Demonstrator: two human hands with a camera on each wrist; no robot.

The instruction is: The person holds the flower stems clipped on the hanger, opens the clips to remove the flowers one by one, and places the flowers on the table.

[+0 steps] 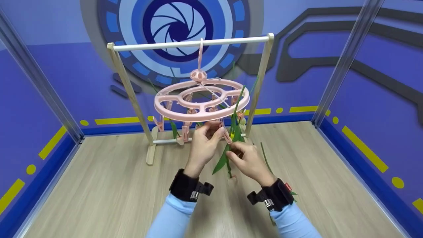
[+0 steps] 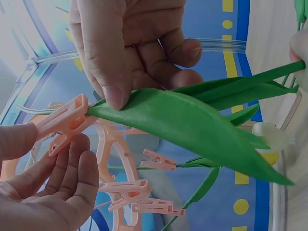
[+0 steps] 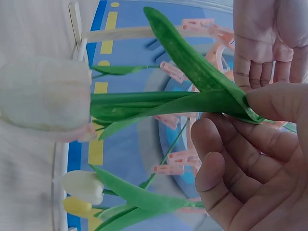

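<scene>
A pink clothespin (image 1: 226,135) hangs from a round pink clip hanger (image 1: 201,116). My left hand (image 1: 204,147) pinches the clothespin between thumb and fingers, as the left wrist view shows the clothespin (image 2: 67,122) close up. My right hand (image 1: 248,160) pinches an artificial tulip at its green leaves (image 2: 183,125) near the stem's upper end, right at the clothespin's jaws. The tulip hangs head down, its pale pinkish-white bloom (image 3: 45,98) low over the table. Whether the jaws grip the stem, I cannot tell.
The hanger hooks over the white bar (image 1: 158,45) of a wooden stand (image 1: 127,87). Other clothespins hold upside-down tulips, among them a white bloom (image 3: 84,186) and a yellow bloom (image 3: 77,206). Another green stem (image 1: 265,157) lies on the table by my right wrist. Blue walls surround the table.
</scene>
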